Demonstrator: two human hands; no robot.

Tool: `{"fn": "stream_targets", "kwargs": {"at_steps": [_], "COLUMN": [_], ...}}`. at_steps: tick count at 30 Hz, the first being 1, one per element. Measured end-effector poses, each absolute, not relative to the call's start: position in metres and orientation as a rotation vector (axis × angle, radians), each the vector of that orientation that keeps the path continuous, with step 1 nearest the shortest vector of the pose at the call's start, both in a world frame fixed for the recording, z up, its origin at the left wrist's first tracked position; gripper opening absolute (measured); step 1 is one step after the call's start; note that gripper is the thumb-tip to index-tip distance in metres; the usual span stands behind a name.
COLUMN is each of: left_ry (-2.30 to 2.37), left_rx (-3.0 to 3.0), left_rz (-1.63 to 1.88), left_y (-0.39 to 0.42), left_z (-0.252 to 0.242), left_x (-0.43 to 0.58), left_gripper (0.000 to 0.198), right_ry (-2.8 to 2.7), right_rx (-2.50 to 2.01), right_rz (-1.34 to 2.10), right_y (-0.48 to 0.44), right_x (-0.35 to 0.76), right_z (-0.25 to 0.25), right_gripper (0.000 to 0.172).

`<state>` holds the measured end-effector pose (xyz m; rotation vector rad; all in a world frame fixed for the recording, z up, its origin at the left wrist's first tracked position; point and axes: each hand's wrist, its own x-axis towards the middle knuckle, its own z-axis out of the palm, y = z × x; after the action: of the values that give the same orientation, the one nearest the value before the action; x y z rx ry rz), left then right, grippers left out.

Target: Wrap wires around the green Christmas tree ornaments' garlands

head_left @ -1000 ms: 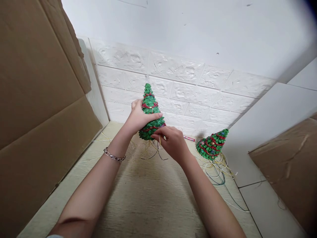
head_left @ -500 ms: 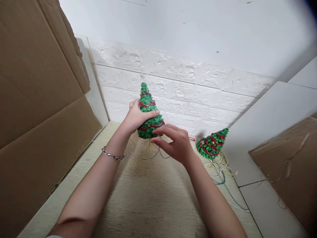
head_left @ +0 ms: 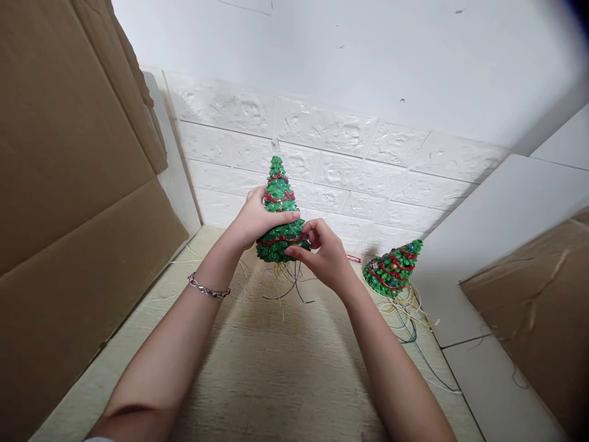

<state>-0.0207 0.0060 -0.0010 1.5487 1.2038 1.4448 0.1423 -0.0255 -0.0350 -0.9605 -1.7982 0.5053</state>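
Head view, from the left: a large brown cardboard panel (head_left: 78,215) fills the near side, its inside hidden, so I cannot tell whether it is a box or what it might hold. Next come thin yellow wires (head_left: 196,252) on the wooden tabletop (head_left: 267,368), then the left wrist with a silver chain bracelet (head_left: 207,288). The left hand (head_left: 253,218) wraps firmly around the glittery green Christmas tree (head_left: 280,205), thumb across its front; the tree stands nearly upright at the middle of the workspace, before the white brick-pattern wall (head_left: 345,169). Its red garland is already in place, while the dark wires (head_left: 294,285) and paler strands below its base spread loose, ungathered; by that, the wiring looks unfinished, though how much remains I cannot judge. The right hand (head_left: 324,252) is at the lower right edge, thumb against the bottom tier, thumb and index tips apart; whether the curled fingers pinch anything is hidden. Beyond it lies a red pen-like object (head_left: 354,258). Farther right a second Christmas tree (head_left: 394,269) leans sideways, garlanded and dotted with ornaments, touched by neither hand, over tangled yellow, white and green wires (head_left: 407,307). At the far right rises more brown cardboard (head_left: 538,294), contents likewise unseen.
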Motion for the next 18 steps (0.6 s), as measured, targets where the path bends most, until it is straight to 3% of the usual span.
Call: {"fn": "stream_targets", "kwargs": {"at_steps": [4,8,18], "left_ry": [1.186,1.189,1.144], "left_rx": [1.529,1.541,1.488], "left_rz": [1.438,1.435,1.386], "left_y": [0.0066,0.0079,0.0093], "left_z": [-0.0006,-0.0026,-0.0047], "left_x": [-0.0238,-0.0231,-0.0204], "left_gripper": [0.056,0.06,0.067], "right_ry": [-1.781,-1.761,-1.708], "right_rx": [-0.903,-1.019,-1.207], "right_rz": [0.677,0.61,0.611], "right_y": [-0.0271,-0.0275,-0.0252], "right_x": [0.1445,0.1427,0.143], "right_z": [-0.0332,-0.0334,-0.0366], "right_gripper": [0.036,0.035,0.055]}}
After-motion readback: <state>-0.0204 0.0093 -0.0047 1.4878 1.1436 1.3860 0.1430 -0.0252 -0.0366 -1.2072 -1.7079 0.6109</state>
